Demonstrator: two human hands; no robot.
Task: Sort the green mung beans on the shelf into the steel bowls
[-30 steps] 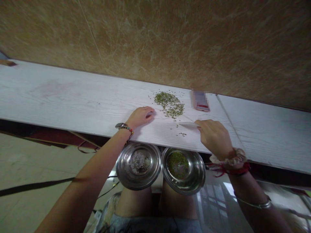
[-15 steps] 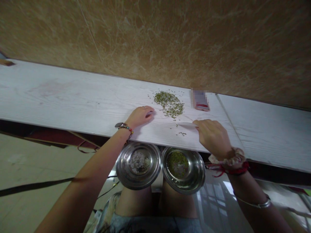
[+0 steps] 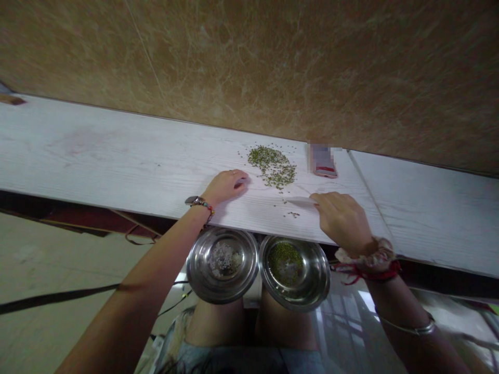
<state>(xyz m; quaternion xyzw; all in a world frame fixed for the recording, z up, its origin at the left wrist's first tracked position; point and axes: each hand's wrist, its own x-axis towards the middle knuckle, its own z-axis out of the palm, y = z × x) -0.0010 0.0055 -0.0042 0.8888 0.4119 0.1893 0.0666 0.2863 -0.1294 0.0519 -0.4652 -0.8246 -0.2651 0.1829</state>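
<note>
A loose pile of green mung beans (image 3: 278,169), with some pale grains among them, lies spread on the white tabletop (image 3: 175,156). Just left of the pile rests my left hand (image 3: 226,186), its fingers curled in toward the thumb; a pale patch shows between them, too small to name. My right hand (image 3: 343,215) is closed on a thin whitish card (image 3: 298,201), which points left below the pile. A few stray beans (image 3: 292,214) lie near the card. Two steel bowls sit over my lap: the left bowl (image 3: 195,288) holds white grains, the right bowl (image 3: 322,291) green beans.
A phone (image 3: 324,162) lies on the tabletop right of the pile, partly blurred out. Behind the table rises a brown marbled wall (image 3: 234,62). The bowls stand against the table's front edge. A dark strap (image 3: 58,299) crosses at lower left.
</note>
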